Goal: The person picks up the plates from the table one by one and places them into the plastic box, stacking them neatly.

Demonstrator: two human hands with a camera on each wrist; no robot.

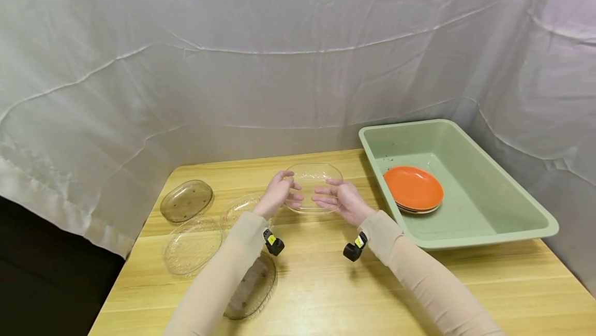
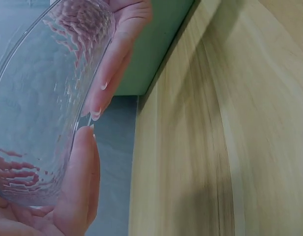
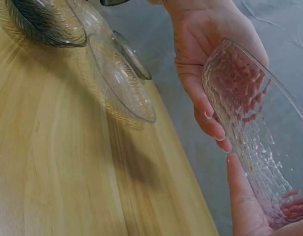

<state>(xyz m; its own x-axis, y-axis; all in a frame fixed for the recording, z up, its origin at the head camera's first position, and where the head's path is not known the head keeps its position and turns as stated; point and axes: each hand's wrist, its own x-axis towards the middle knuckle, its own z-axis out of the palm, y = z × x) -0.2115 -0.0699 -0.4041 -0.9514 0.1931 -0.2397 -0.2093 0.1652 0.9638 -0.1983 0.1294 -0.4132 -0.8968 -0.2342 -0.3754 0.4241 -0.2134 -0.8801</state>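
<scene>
A clear, oval dish (image 1: 313, 171) with a dimpled texture is held above the table between both hands. My left hand (image 1: 278, 192) grips its left end, with fingers spread under the base. From the other end my right hand (image 1: 346, 201) holds it in the same way. In the left wrist view the dish (image 2: 38, 98) is tilted, and the fingertips of the two hands nearly meet beneath it. The right wrist view shows the dish (image 3: 244, 118) resting against both hands' fingers.
On the table's left lie a smoky dish (image 1: 187, 201), a clear dish (image 1: 193, 246), another clear dish (image 1: 237, 214) and a second smoky dish (image 1: 253, 287), partly behind the left forearm. At right stands a green basin (image 1: 465, 180) holding stacked plates, an orange plate (image 1: 413, 187) on top. Grey curtains hang behind.
</scene>
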